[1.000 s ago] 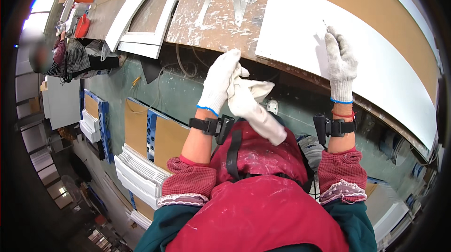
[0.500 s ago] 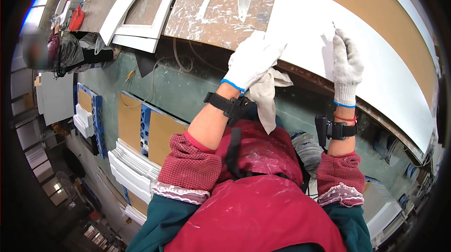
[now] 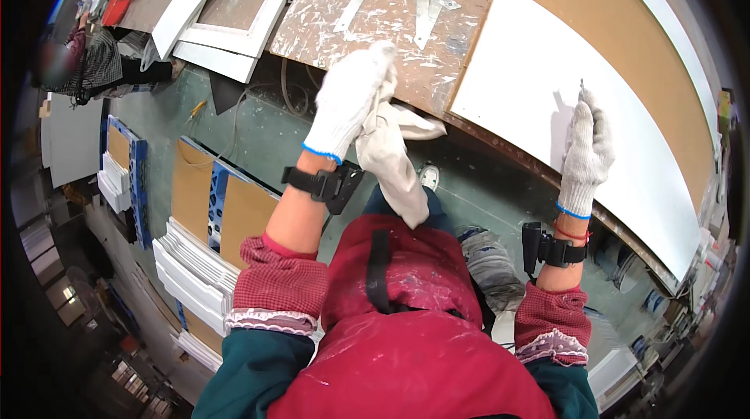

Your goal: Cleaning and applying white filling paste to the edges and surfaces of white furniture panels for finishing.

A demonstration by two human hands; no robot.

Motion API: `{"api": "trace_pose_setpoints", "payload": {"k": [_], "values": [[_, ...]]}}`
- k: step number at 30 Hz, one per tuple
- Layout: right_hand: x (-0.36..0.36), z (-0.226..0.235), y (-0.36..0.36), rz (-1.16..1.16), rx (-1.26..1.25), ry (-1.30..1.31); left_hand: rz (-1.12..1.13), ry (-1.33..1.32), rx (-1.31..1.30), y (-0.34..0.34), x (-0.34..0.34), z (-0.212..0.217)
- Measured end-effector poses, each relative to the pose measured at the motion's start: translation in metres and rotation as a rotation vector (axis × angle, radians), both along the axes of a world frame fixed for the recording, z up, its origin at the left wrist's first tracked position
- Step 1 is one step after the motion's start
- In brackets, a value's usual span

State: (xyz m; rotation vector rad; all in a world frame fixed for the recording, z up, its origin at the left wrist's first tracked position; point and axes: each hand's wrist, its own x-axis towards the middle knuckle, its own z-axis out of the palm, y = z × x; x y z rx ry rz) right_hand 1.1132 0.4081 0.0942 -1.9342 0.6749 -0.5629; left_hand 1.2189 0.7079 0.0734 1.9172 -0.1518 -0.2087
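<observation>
My left hand, in a white knit glove with a blue cuff, is closed round an off-white cloth. The cloth hangs down in front of the bench edge, over my lap. Over a white panel on the right, my right hand is gloved the same way, fingers closed together. A thin pointed tip of a small tool sticks out past those fingers. The rest of that tool is hidden, so its kind cannot be told.
Two flat metal pieces, one triangular and one narrow, lie on the paint-splattered bench. A brown board borders the panel. White frames lean at left. Stacked white boards stand on the floor. Another person works far left.
My left hand has moved left with the cloth, away from the white panel's edge. My right hand has drawn slightly nearer to me. The whole view has shifted a little.
</observation>
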Motion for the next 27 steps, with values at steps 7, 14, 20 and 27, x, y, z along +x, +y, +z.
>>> {"api": "trace_pose_setpoints", "payload": {"k": [7,14,20,27], "values": [[0.004,0.009,0.007,-0.037,0.068,-0.045,-0.088,-1.121,0.33,-0.038,0.006,0.036],[0.001,0.008,0.004,-0.015,0.088,-0.019,-0.23,-0.6,0.379,-0.105,-0.008,0.032],[0.002,0.014,0.011,-0.012,0.082,-0.014,-0.291,-0.561,0.558,-0.104,-0.008,0.038],[0.002,0.002,-0.001,0.024,0.04,-0.074,-0.325,-0.569,0.57,-0.088,-0.031,0.044]]}}
